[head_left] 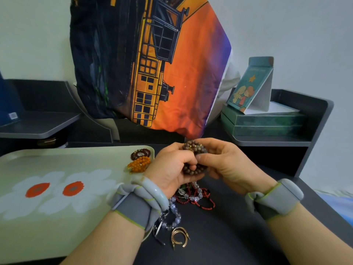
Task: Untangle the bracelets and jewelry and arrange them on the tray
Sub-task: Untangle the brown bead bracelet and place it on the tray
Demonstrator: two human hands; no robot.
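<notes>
Both hands hold a coiled brown wooden bead bracelet (193,148) above the dark table. My left hand (170,167) grips its left side and my right hand (227,165) pinches its right side. On the pale green flower-print tray (57,217) lie a dark red bead bracelet (140,153) and an orange bead bracelet (139,164) at its far right corner. Below my hands sits a tangle of red bead strands (198,199) and clear crystal beads (172,217). Gold open bangles (179,238) lie nearest me.
A large printed cushion (149,64) leans behind the work area. Green boxes (265,121) with a standing picture card (250,87) sit on the right shelf. A grey shelf (38,125) juts out at left. The dark table (238,236) runs right of the tray.
</notes>
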